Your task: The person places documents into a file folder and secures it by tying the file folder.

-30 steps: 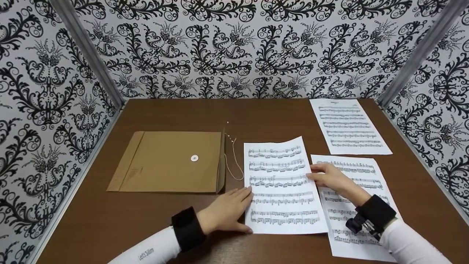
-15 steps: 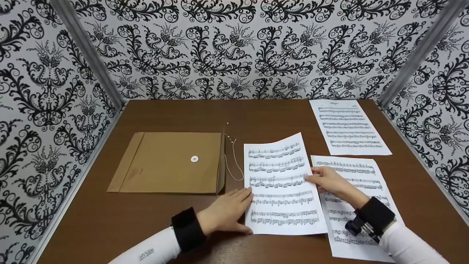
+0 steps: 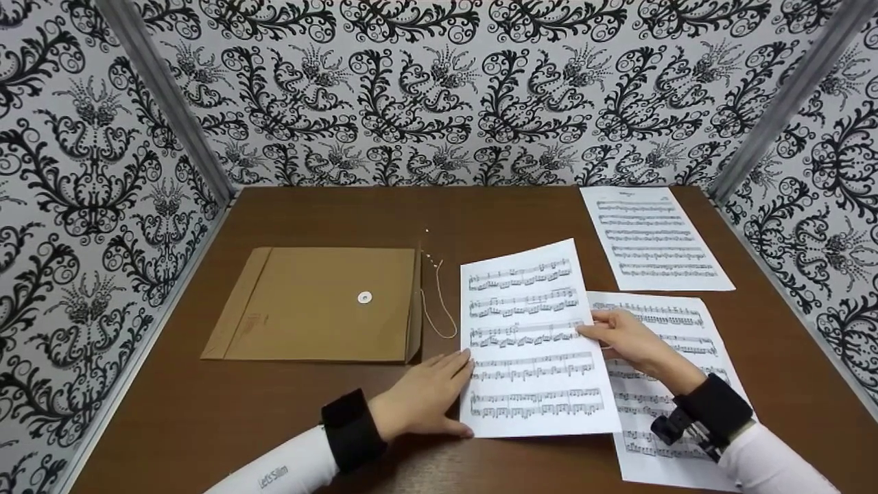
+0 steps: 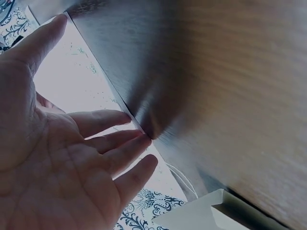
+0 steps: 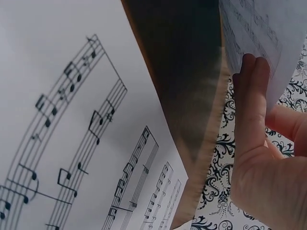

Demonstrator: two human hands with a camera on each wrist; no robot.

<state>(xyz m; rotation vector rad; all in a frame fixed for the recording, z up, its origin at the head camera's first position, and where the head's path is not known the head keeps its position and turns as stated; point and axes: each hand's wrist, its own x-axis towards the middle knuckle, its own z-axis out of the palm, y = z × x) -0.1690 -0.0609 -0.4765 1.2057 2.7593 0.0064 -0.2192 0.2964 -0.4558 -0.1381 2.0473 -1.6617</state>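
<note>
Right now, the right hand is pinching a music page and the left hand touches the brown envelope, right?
Not the brown envelope: the head view shows the left hand touching the left edge of the music page. The right hand is pinching that page.

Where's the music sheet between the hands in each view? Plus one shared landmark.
Head: sheet right of centre, between left hand and right hand.
Left wrist: sheet on the left, partly behind the hand.
Right wrist: sheet at upper right, by the fingertips; not the large page at left.
Landmark: black-and-white patterned wall, in all three.
</note>
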